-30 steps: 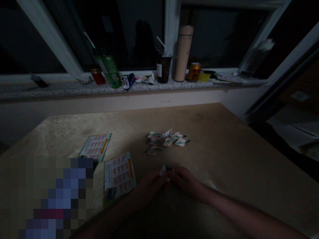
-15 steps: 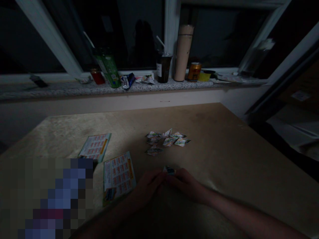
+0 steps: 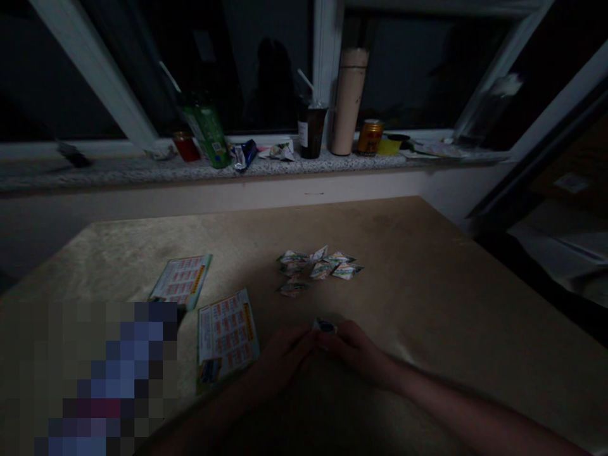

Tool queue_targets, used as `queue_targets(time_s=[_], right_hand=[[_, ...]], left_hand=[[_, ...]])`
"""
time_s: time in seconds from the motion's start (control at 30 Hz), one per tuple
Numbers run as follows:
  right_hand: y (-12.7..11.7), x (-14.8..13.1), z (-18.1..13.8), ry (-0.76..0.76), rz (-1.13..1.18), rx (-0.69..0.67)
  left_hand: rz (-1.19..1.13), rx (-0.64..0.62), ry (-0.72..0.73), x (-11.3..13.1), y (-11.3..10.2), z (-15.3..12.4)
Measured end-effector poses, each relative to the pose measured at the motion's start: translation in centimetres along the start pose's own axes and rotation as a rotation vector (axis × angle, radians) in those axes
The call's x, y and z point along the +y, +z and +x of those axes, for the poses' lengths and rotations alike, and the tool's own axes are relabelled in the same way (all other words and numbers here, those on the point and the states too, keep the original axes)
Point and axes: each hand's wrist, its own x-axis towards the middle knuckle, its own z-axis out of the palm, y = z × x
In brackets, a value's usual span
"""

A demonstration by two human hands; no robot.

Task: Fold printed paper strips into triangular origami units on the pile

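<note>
Near the front of the table, my left hand and my right hand pinch a small piece of folded printed paper between them. Only its far part shows, dark and pale; the fingers cover the rest. Just beyond lie several folded paper pieces with pointed ends, grouped close together. Left of my left hand a printed sheet with rows of red and white boxes lies flat. A similar printed sheet lies farther back and to the left.
Over the tan table runs a speckled sill below dark windows. On it stand a green bottle, a dark cup with a straw, a tall pink flask and an orange can. Blurred-out squares cover the lower left.
The folded paper has shifted slightly to the right and turned a little in my fingers. Both hands stay closed on it in nearly the same place.
</note>
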Motion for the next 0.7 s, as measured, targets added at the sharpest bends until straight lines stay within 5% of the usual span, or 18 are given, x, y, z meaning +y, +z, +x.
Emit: queue_targets(time_s=[0.47, 0.7], right_hand=[[0.22, -0.76, -0.34, -0.063, 0.037, -0.055], [-0.05, -0.33, -0.21, -0.074, 0.013, 0.028]], left_hand=[[-0.066, 0.021, -0.017, 0.11, -0.01, -0.05], [-0.066, 0.016, -0.006, 0.13, -0.05, -0.05]])
